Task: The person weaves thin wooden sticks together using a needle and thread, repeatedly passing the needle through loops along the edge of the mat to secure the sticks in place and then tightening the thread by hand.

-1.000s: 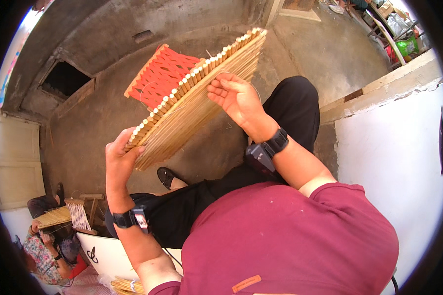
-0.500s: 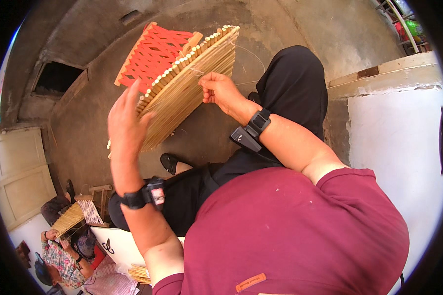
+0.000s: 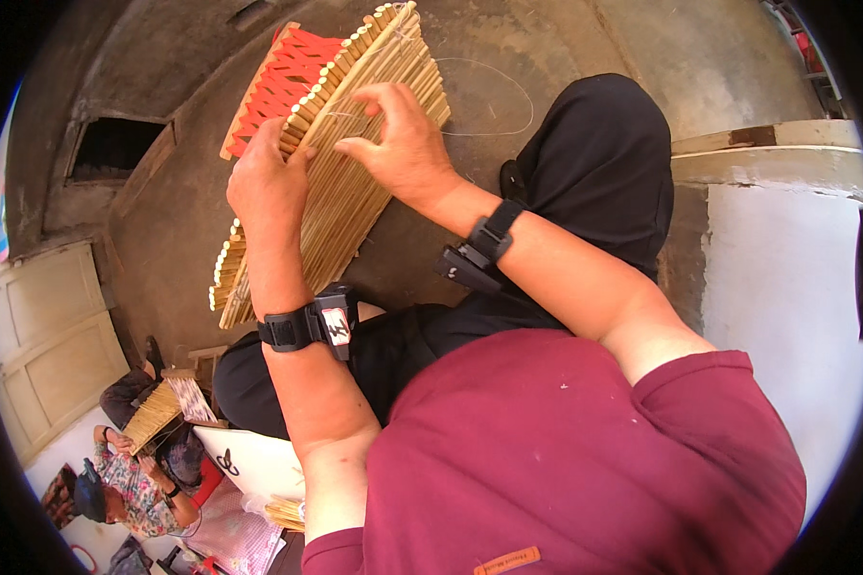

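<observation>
A mat of pale straw-coloured reed sticks (image 3: 355,196), bound side by side, lies slanted before me. My left hand (image 3: 271,187) is closed on its near-left edge, thumb and fingers at the round stick ends. Over the mat's upper face hovers my right hand (image 3: 401,144), its thumb and index finger apart. A thin pale thread (image 3: 340,115) crosses the sticks close to the right fingertips. More thread (image 3: 530,101) loops out over the floor, to the right of the mat.
Behind the mat stands a stool with a red woven seat (image 3: 283,72). My black-trousered knee (image 3: 594,134) rises at the right, beside a low white wall (image 3: 777,278). At lower left another person (image 3: 134,489) handles a similar mat (image 3: 153,417) near a white board (image 3: 249,460).
My left hand has gone from stretched fingers to closing on the mat's edge. My right hand has opened from a pinch and moved slightly left and up. The mat sits higher in view.
</observation>
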The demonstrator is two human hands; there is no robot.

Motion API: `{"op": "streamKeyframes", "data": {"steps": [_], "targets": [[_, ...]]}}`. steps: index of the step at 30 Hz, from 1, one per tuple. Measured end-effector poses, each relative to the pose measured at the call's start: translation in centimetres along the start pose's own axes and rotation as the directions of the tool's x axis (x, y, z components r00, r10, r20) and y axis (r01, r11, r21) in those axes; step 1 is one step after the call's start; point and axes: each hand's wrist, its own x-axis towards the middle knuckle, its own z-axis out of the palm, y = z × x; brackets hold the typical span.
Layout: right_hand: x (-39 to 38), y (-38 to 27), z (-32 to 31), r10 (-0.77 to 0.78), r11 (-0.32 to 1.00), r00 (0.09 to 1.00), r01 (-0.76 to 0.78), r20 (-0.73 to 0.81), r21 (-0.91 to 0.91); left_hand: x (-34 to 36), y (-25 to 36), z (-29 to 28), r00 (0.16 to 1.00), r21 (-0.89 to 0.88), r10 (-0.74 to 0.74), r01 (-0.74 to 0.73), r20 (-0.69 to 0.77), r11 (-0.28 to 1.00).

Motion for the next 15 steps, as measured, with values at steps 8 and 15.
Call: {"op": "streamKeyframes", "data": {"steps": [8, 15], "targets": [[1.9, 1.4, 1.7, 0.075, 0.988, 0.997, -0.071, -0.024, 0.138, -0.5, -0.1, 0.5, 0.998, 0.019, 0.016, -0.015, -0.056, 1.000], [1.5, 1.3, 0.4, -0.107, 0.985, 0.994, 0.103, 0.018, 0.136, -1.2, 0.7, 0.3, 0.996, -0.001, 0.044, -0.044, -0.077, 0.999]]}}
